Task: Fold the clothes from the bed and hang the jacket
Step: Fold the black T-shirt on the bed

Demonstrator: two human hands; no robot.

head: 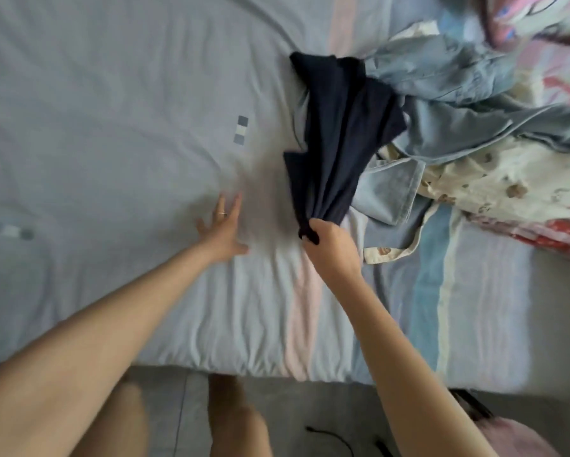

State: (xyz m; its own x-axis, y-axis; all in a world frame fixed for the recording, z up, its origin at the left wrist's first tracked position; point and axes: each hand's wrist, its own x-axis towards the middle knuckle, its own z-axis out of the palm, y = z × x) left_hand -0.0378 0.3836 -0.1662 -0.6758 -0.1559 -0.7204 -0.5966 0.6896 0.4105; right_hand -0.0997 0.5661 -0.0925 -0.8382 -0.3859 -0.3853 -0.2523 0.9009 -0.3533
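Observation:
A dark navy garment (339, 133) lies bunched on the bed (112, 127), stretched from the clothes pile toward me. My right hand (329, 245) grips its near end in a fist. My left hand (222, 230) lies flat on the pale blue sheet just left of it, fingers spread, holding nothing. A light blue denim jacket (458, 94) is heaped to the right of the navy garment. A cream patterned garment (494, 179) lies crumpled beside and partly under the jacket.
A pink and red printed quilt (553, 70) fills the far right corner. The bed's near edge (244, 367) runs across the lower frame, with grey floor, my legs, a black cable (336, 440) and a pink object (520, 437) below it.

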